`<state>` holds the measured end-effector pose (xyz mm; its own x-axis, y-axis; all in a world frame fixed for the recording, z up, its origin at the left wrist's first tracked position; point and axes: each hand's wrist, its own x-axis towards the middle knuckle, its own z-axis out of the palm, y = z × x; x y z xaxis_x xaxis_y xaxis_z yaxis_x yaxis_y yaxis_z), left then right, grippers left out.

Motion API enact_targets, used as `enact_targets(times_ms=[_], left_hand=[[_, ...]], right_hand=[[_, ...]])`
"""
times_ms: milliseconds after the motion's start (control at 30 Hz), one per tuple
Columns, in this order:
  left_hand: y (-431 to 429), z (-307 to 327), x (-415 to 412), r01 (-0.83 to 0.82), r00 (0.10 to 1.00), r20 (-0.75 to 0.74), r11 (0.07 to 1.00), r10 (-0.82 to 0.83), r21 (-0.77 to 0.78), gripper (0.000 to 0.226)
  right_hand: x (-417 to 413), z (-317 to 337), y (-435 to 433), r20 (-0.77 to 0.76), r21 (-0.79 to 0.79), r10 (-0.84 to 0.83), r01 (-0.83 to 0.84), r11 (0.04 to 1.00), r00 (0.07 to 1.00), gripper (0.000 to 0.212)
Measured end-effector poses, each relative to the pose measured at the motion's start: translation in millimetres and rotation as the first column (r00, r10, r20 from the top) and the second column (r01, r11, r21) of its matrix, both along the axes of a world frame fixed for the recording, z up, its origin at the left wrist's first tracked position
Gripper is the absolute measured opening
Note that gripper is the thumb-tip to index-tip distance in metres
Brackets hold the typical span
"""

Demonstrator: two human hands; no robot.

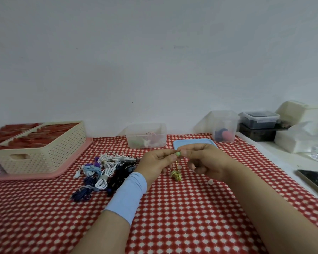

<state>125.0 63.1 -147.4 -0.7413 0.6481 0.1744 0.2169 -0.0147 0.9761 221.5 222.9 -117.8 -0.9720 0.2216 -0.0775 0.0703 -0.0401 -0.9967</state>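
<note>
Both hands meet above the red-and-white checked tablecloth (173,208). A small green bead (177,153) sits between the fingertips of my left hand (155,163) and my right hand (204,158); each hand pinches it or the cord at it. A thin yellow cord (176,164) hangs from the bead down to a small yellow-green tassel bundle (176,176) lying on the cloth. My left wrist wears a light blue band (128,195).
A pile of white, blue and dark cord bundles (103,173) lies left of my hands. A cream basket (42,149) on a pink tray (70,162) stands far left. Clear tubs (146,135) (225,125), a blue lid (193,142) and a phone (314,178) lie behind and right.
</note>
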Motion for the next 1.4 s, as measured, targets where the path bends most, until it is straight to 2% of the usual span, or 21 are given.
enact_targets(times_ms=[133, 367, 500, 867, 1100, 1167, 1267, 1400], left_hand=[[0.9, -0.2, -0.5, 0.000, 1.000, 0.022, 1.000, -0.001, 0.024, 0.019], [0.3, -1.7, -1.4, -0.011, 1.000, -0.002, 1.000, 0.011, -0.017, 0.019], [0.5, -1.5, -1.2, 0.006, 1.000, 0.029, 1.000, -0.006, -0.008, 0.018], [-0.4, 1.1, 3.1, 0.003, 1.000, 0.012, 1.000, -0.003, 0.003, 0.017], [-1.3, 2.6, 3.7, -0.039, 0.994, -0.103, 0.998, 0.033, -0.053, 0.015], [0.9, 3.7, 5.8, -0.049, 0.995, -0.094, 0.998, 0.045, -0.046, 0.013], [6.0, 5.8, 6.2, -0.080, 0.995, -0.055, 0.997, 0.079, -0.020, 0.011], [5.6, 5.1, 5.0, -0.087, 0.996, -0.007, 0.994, 0.087, -0.060, 0.010]], right_hand=[[0.9, 0.6, 1.5, 0.005, -0.049, 0.015, -0.015, 0.999, 1.000, 0.013], [0.9, -0.4, 0.3, 0.013, -0.003, 0.016, -0.016, 1.000, 1.000, 0.014], [1.7, 0.1, 0.6, 0.013, -0.036, 0.024, -0.024, 0.999, 1.000, 0.015], [2.6, -0.8, -0.8, 0.025, 0.017, -0.004, 0.003, 1.000, 1.000, 0.012], [2.8, -3.6, -2.7, 0.094, -0.022, -0.022, 0.025, 0.999, 0.995, 0.013], [3.1, -2.8, -2.6, 0.054, -0.010, -0.054, 0.055, 0.998, 0.997, 0.010], [3.9, 0.0, -1.8, -0.059, 0.051, -0.112, 0.115, 0.992, 0.992, 0.014], [5.9, 1.3, -2.7, -0.129, 0.256, -0.125, 0.155, 0.954, 0.984, 0.009]])
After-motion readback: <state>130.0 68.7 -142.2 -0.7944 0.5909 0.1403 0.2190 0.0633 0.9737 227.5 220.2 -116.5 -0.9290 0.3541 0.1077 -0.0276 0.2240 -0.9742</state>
